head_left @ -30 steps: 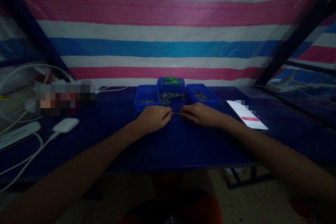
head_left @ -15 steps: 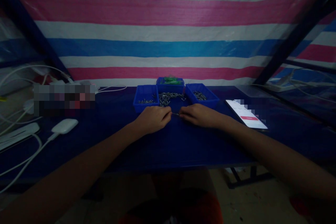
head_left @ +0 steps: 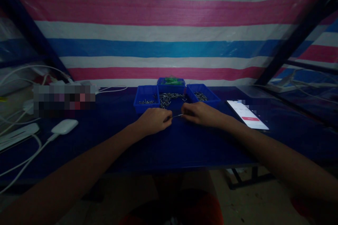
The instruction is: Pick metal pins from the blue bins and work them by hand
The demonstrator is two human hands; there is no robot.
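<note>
My left hand (head_left: 154,120) and my right hand (head_left: 201,114) rest on the dark blue table (head_left: 171,144), fingertips nearly meeting. Between them runs a thin metal pin (head_left: 177,115), pinched at each end by one hand. Just beyond lies a loose heap of small metal pins (head_left: 169,98). A blue tray (head_left: 147,97) with a few pins stands at its left, another blue tray (head_left: 202,97) with pins at its right. Behind the heap, a third blue tray (head_left: 171,82) holds green parts.
A lit phone (head_left: 247,114) lies on the table right of my right hand. White chargers and cables (head_left: 64,126) spread over the left side. A striped pink, white and blue tarp (head_left: 169,31) hangs behind the table, with dark frame bars at both sides.
Both hands have stayed almost in place. The pin between them has tilted slightly, its right end a little higher, and my right hand has shifted a bit up and left.
</note>
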